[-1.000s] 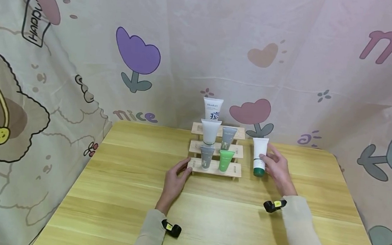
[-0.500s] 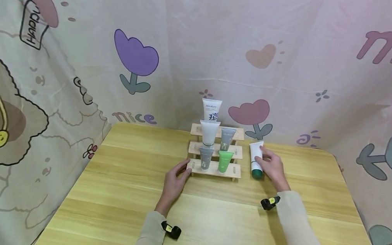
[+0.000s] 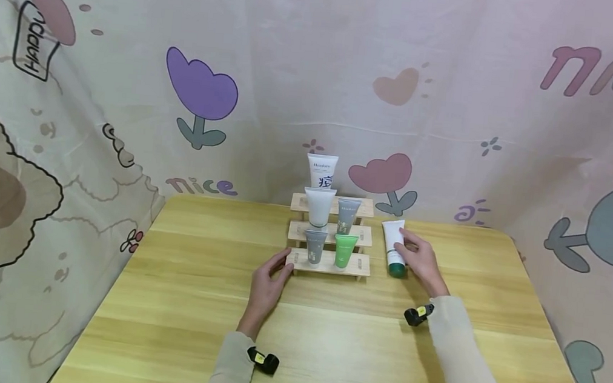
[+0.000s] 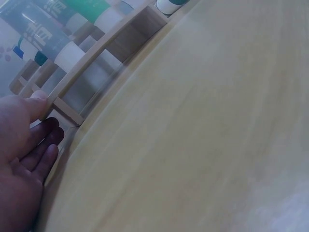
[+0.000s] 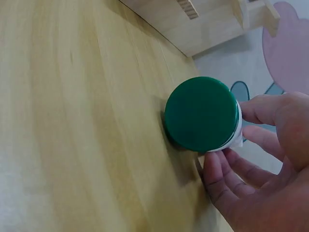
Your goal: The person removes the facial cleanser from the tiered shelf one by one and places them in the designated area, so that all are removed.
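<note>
Evidently, a white tube (image 3: 393, 245) is held in the right hand (image 3: 423, 265), whose thumb and fingers are bent around its side; the grasp is shaped to the tube's width, without a tight fist being made. The tube is placed beyond the right end of the wooden rack (image 3: 329, 263), near the back edge of the wooden surface (image 3: 193, 303) and well in from its right edge. It is tilted far over, with the flat crimped end (image 3: 393, 223) directed towards that back edge and the green cap (image 5: 200, 113) towards the front edge; whether the surface is touched by it cannot be told.

By the left hand (image 3: 266, 288), the rack's left front corner is lightly held: the thumb is laid on the shelf end and the other fingers are loosely bent below it.

A light, soft-walled body can be expected, likely to be dented if squeezed and little at risk of breaking. Stiffness should be found in the cap, so a hold is best taken low on the body, just beside the cap; the thin crimp would be a poor grip. Some slipping should be allowed for on the smooth wall. Care is also owed to the green tube (image 3: 345, 251) on the lowest shelf, which could easily be toppled by a knock.
</note>
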Demonstrator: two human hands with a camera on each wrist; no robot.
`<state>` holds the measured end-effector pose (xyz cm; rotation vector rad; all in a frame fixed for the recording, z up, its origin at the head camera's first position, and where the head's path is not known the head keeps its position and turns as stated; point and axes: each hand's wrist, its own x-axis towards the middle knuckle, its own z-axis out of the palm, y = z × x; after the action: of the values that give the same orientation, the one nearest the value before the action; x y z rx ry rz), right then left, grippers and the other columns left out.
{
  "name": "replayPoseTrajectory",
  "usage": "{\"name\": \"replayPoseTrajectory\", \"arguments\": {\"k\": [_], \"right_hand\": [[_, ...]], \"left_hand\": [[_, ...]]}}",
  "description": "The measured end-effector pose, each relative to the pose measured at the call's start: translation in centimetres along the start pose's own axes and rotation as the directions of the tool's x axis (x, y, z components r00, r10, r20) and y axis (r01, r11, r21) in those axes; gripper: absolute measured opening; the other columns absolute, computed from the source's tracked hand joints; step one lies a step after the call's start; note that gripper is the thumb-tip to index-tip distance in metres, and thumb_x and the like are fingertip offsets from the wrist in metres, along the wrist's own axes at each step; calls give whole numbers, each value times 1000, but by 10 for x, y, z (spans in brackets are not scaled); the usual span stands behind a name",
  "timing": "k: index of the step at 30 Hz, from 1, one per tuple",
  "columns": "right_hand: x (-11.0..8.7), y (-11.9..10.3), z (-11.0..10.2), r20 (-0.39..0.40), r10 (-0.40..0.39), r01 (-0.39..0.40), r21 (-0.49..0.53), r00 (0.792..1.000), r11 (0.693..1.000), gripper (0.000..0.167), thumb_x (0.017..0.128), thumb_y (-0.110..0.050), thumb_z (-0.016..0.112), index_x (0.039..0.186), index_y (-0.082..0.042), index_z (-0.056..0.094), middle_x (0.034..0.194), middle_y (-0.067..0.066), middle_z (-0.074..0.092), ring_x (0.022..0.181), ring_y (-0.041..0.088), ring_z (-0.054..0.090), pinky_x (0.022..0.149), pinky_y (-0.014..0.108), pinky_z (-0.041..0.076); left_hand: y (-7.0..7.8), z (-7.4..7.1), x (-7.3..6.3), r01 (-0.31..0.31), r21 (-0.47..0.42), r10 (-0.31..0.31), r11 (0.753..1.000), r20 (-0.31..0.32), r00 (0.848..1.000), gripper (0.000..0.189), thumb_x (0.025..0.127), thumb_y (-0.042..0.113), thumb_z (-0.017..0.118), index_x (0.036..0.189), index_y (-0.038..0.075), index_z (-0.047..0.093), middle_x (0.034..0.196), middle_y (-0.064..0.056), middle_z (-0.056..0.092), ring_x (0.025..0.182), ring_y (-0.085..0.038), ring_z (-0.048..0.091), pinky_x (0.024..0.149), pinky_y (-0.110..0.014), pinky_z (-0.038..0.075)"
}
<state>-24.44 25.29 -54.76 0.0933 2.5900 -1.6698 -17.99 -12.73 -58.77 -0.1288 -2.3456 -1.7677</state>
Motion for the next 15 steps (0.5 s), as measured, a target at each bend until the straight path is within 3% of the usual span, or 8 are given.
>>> {"name": "replayPoseTrajectory", "arguments": {"k": [4, 15], "right_hand": [[-3, 4, -2, -12, -4, 5, 81, 1000, 997, 57, 105, -21, 61, 154, -1, 42, 147, 32, 49, 133, 43, 51, 80, 14, 53], [-7, 7, 0, -48, 23, -18, 102, 999, 995, 57, 105, -28, 61, 153, -2, 45, 147, 28, 50, 125, 34, 55, 77, 15, 54]], "left_hand": [[0, 0, 1, -13, 2, 13, 1000, 5, 1000, 40, 100, 25, 69, 139, 16, 65, 138, -4, 65, 119, -22, 66, 101, -33, 53], [0, -1, -1, -7, 5, 7, 1000, -2, 1000, 38, 101, 22, 69, 138, 16, 66, 138, -5, 65, 119, -23, 66, 101, -32, 53]]}}
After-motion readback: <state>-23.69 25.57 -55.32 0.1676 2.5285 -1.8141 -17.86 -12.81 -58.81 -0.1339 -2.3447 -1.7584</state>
